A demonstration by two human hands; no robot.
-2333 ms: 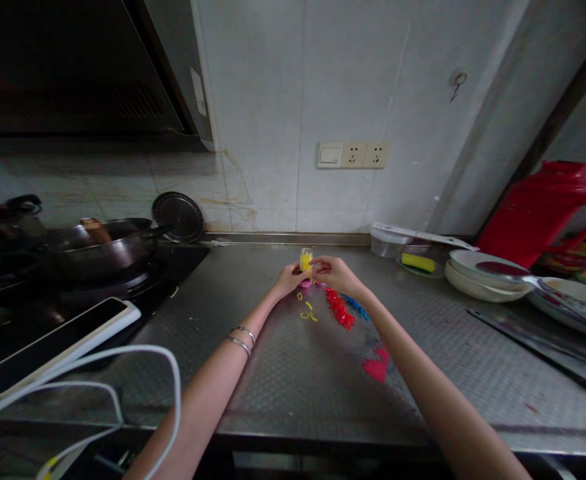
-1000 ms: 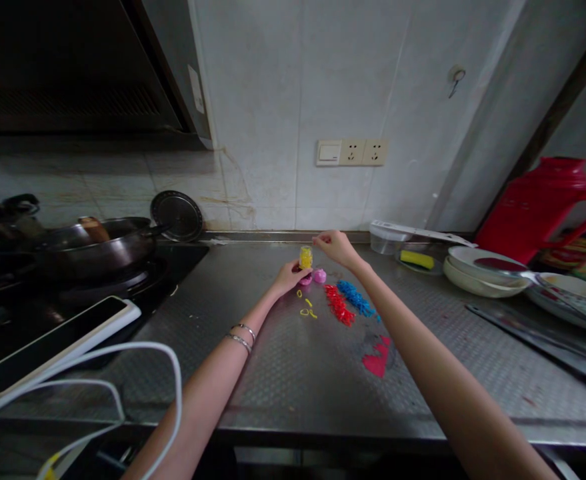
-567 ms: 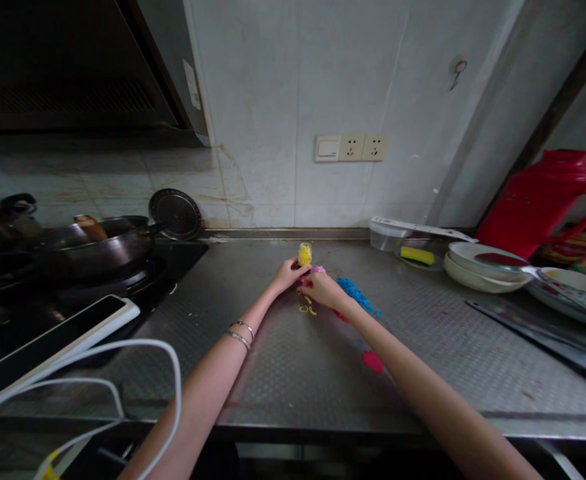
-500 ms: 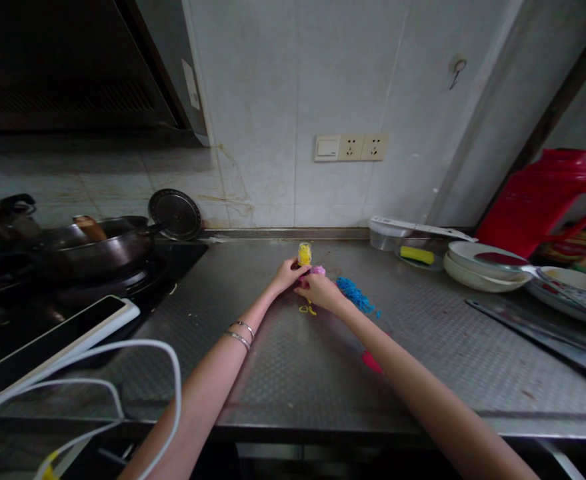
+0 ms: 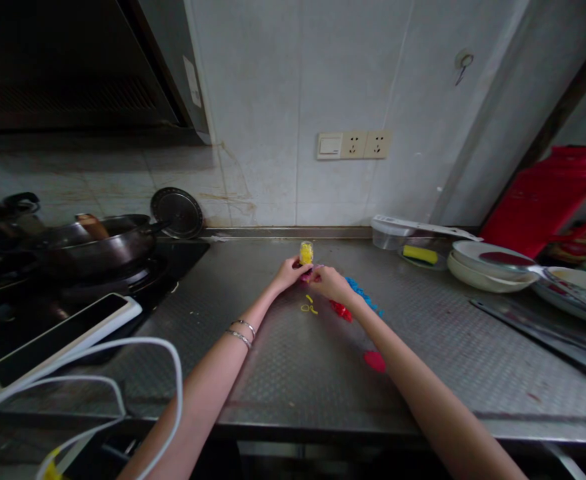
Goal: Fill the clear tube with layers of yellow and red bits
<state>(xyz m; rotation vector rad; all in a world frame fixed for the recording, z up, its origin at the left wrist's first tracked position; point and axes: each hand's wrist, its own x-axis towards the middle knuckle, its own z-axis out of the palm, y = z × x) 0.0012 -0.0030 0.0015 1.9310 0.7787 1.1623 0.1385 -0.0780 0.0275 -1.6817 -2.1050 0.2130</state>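
On the steel counter [image 5: 293, 373] stands a small clear jar [image 5: 306, 253] filled with yellow rubber bands. My left hand [image 5: 287, 273] grips the jar's base. My right hand [image 5: 329, 283] is right beside it, fingers pinched together at the jar's foot; what they pinch is too small to make out. A few loose yellow bands [image 5: 308, 308] lie just in front of the hands. A pile of red bands [image 5: 341, 311] and a pile of blue bands [image 5: 363, 295] lie partly under my right wrist. A pink lid shows between the hands.
A dark pan [image 5: 93, 240] sits on the stove at left, with a round lid [image 5: 177, 213] leaning on the wall. A phone [image 5: 57, 339] and white cable [image 5: 123, 373] lie near the front left. Plates [image 5: 487, 267], a sponge [image 5: 419, 254] and a red thermos [image 5: 547, 200] stand at right.
My right hand rose behind the jar, came down to the bands in front of it, and now sits pinched by the jar's foot. My left hand stayed on the jar.
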